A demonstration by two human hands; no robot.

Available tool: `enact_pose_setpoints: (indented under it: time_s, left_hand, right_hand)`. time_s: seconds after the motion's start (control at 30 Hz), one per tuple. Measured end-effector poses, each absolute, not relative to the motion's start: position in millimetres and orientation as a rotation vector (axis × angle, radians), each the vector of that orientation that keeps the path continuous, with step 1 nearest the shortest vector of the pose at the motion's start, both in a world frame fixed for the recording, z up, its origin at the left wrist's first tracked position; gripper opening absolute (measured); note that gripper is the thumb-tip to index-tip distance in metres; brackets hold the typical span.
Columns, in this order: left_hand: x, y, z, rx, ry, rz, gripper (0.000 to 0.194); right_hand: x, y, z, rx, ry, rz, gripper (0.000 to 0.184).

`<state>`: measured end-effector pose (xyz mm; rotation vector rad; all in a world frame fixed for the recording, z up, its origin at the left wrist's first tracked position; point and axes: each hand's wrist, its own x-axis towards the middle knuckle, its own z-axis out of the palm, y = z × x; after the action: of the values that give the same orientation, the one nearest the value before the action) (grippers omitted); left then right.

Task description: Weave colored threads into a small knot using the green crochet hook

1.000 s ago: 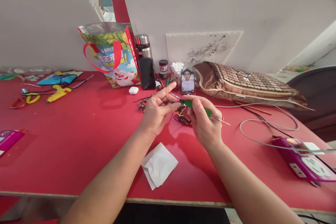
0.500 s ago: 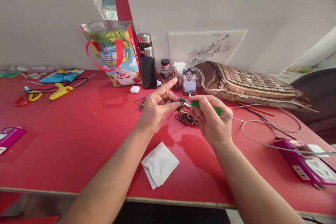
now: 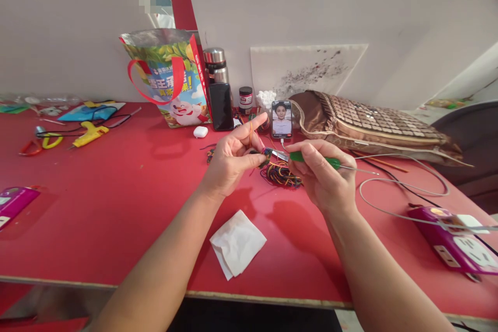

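Note:
My left hand (image 3: 233,158) pinches a small multicoloured cord piece (image 3: 266,152) between thumb and fingers, with an orange thread running over its raised index finger. My right hand (image 3: 322,176) is closed round a green-handled metal hook tool (image 3: 317,159) whose tip reaches into the cord piece. Both hands hover above the red table (image 3: 116,192). A tangle of coloured threads (image 3: 280,174) lies on the table just below and between the hands.
A folded white tissue (image 3: 237,243) lies near the front edge. Behind the hands stand a phone (image 3: 281,119), a black phone (image 3: 220,107), a flask (image 3: 214,65), a gift bag (image 3: 171,80) and a brown bag (image 3: 365,124). A purple power strip (image 3: 451,241) is right; a glue gun (image 3: 87,135) left.
My right hand has drawn the green-handled tool to the right, away from my left hand. The left hand has held its pinch and shifted slightly right.

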<state>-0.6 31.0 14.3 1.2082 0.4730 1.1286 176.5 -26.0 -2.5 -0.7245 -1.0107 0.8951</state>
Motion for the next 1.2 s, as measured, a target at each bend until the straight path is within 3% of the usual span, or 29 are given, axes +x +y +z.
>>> enact_pose_setpoints:
  time_s: [0.43,0.87,1.2]
  left_hand:
    - [-1.9,28.3,20.6,1.249,0.437,1.002,0.06]
    - [-1.1,26.5,15.6,1.155,0.307,0.834,0.061]
    - [18.6,16.6,2.8,1.137,0.434,1.132,0.057]
  right_hand:
    - [183.1,-27.8,3.6,-0.701,-1.056,1.009,0.022]
    - [185.9,-22.8,2.7,-0.579,-0.978,1.331,0.026]
    - [152.4,-23.0,-5.7,-0.61,-0.682,1.223,0.023]
